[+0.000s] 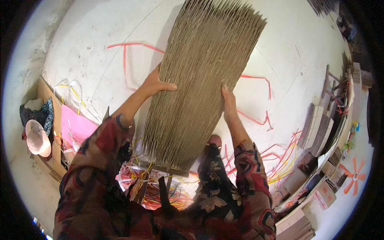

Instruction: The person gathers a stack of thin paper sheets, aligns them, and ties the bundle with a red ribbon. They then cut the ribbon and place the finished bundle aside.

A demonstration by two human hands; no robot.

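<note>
A long, thick stack of brown cardboard sheets (200,76), their edges facing up, slants across the middle of the view. My left hand (154,83) clasps its left side, thumb laid over the edges and the other fingers hidden behind the stack. On the opposite side my right hand (229,100) presses in, with its thumb at the edge and most fingers out of sight. The near end of the stack is close to my legs, above a small dark wooden piece (172,171).
Red straps (256,116) lie on the pale floor around the stack. Tangled red, yellow and white strips (172,196) lie by my feet. Left stands a cardboard box (50,90) near a pink sheet (76,126) and a pale hat (38,138). Cartons (316,128) line the right.
</note>
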